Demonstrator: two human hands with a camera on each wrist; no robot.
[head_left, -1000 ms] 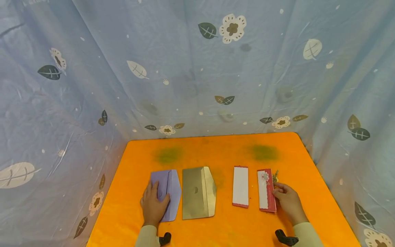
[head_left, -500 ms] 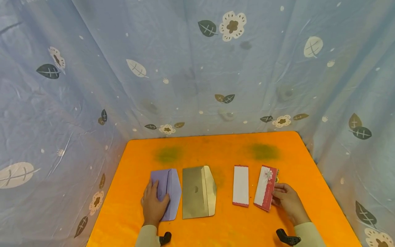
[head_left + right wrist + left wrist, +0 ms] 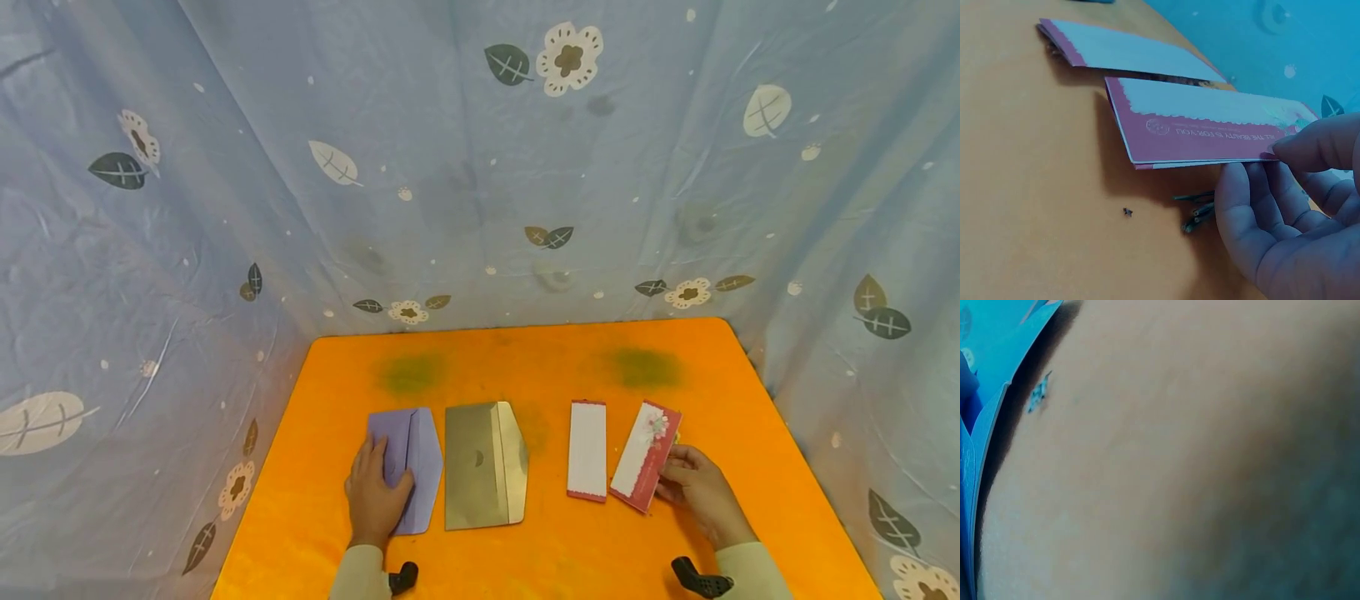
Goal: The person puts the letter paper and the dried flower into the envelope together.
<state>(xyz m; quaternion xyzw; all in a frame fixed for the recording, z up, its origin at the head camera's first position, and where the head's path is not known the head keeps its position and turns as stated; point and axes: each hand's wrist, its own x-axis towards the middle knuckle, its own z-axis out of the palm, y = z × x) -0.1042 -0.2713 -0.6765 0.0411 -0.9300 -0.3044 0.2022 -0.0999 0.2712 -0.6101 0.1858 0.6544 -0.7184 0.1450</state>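
My right hand [image 3: 693,486] [image 3: 1285,194] pinches the right edge of a red card [image 3: 646,455] [image 3: 1210,128] with a white scalloped panel and a flower, lifted and tilted off the orange table [image 3: 525,375]. A small dried sprig [image 3: 1196,212] lies on the table under that card. Just left of it lies a second card [image 3: 587,450] [image 3: 1129,50], white face up. My left hand [image 3: 377,492] rests flat on a lilac envelope [image 3: 411,467] with its flap open. A gold envelope [image 3: 483,465] lies beside it. The left wrist view shows only blurred table surface.
Blue cloth with leaf and flower prints [image 3: 480,167] walls the table on three sides. Two dull green patches [image 3: 411,373] mark the table's far part. Small black objects [image 3: 693,577] sit at both wrists by the near edge.
My right hand has lifted the red card's right edge and swung its near end left toward the white card. The left hand stayed on the lilac envelope.
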